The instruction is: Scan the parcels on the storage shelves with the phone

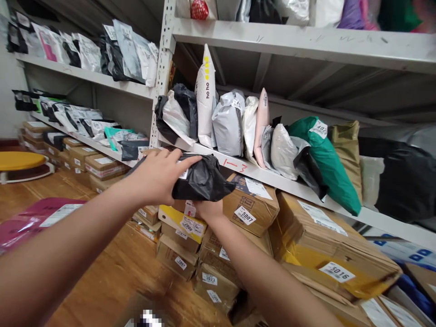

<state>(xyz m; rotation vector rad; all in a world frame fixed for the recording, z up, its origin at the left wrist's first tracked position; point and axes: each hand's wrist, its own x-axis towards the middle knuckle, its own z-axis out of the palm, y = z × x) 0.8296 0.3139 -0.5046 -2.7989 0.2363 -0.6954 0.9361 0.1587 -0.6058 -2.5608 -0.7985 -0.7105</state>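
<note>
Held under the half-curled left hand (161, 175), the parcel (205, 180) could be dropped if pinched loosely; how the right hand (208, 209) grips is hidden.

The left grip (161, 175) is holding a black plastic parcel (206, 179) from above, while the right grip (210, 209) is reaching beneath it, its fingers hiding behind the parcel. Behind them, a white metal shelf (395, 222) is carrying a row of bagged packages (229, 127), with a green mailer (327, 156) leaning out over its edge. Below, a cardboard box labelled 5007 (250, 206) is sitting left of a box labelled 5016 (320, 236). At left, a magenta parcel (30, 218) is lying on the wooden floor (102, 268), a yellow-topped round stool (20, 161) standing beyond.
</note>
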